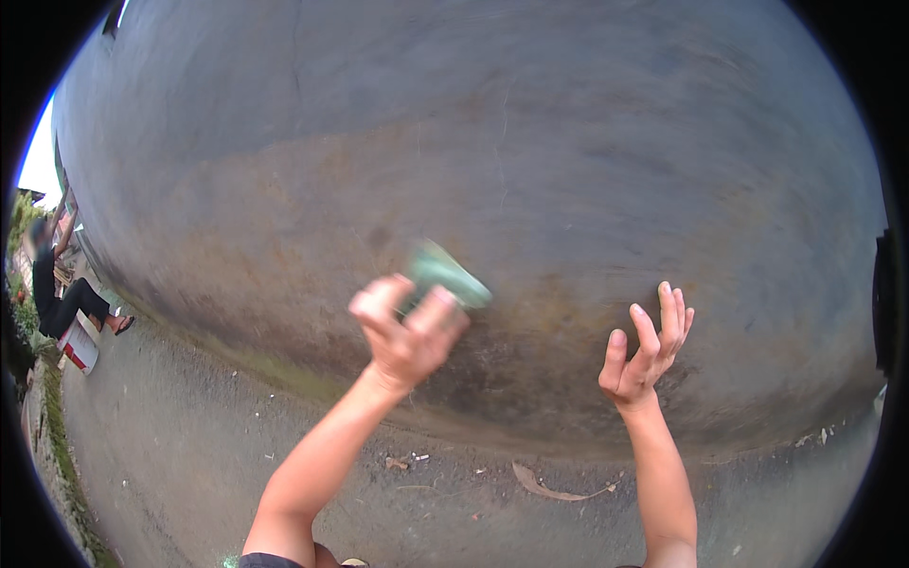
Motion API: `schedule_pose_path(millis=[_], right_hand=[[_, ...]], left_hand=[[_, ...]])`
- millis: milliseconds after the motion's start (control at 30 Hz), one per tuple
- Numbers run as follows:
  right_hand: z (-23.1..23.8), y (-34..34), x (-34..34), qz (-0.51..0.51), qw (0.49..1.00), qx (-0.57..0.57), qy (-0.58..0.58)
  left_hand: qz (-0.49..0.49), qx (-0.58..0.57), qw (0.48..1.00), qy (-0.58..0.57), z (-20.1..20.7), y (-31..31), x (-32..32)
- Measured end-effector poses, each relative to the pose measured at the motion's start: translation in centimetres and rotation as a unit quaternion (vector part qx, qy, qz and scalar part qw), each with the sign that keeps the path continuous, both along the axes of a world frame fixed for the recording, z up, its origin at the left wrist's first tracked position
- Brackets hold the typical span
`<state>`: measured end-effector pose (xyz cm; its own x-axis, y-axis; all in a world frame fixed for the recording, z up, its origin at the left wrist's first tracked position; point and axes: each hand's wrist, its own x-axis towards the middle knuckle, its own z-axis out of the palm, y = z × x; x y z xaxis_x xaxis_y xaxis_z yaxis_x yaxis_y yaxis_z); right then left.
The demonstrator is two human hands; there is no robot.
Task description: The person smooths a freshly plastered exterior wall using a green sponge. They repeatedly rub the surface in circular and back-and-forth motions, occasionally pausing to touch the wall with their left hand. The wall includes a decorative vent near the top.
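Observation:
A broad grey wall [587, 170], stained brown and yellowish along its lower part, fills most of the head view. My left hand [407, 331] grips a pale green pad [450, 275] against the wall; both are smeared by motion, so the pad's exact kind is unclear. Off to the right, my right hand [649, 350] is raised at the wall's lower part with its fingers stretched out, holding nothing. Whether its fingertips touch the surface I cannot tell.
Rough grey ground [218, 454] runs along the wall's foot, with a dry curved leaf [549, 488] and small scraps on it. At far left a person in dark clothes [59, 284] sits on a white and red bucket [79, 347], arms raised to the wall.

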<state>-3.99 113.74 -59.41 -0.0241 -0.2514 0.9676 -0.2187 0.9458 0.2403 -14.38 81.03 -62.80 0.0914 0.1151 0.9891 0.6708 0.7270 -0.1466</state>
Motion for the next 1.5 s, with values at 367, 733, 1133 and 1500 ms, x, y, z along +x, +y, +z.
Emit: schedule_pose_path(millis=[367, 733, 1133, 1500], right_hand=[[0.0, 0.2, -0.3, -0.005, 1.0, 0.009, -0.001], [-0.2, 0.2, -0.2, -0.023, 1.0, 0.013, -0.001], [-0.2, 0.1, 0.3, -0.028, 1.0, 0.009, -0.005], [12.2, -3.7, 1.3, 0.05, 0.997, 0.022, -0.054]], left_hand=[[0.01, -0.015, 1.0, -0.001, -2.0, -3.2, -0.9], [0.03, -0.023, 0.999, -0.01, -1.1, -1.8, -0.1], [-0.006, 0.041, 0.999, -0.023, 1.5, 0.0, 1.0], [0.004, 0.126, 0.985, -0.114, 8.5, -1.5, 2.4]])
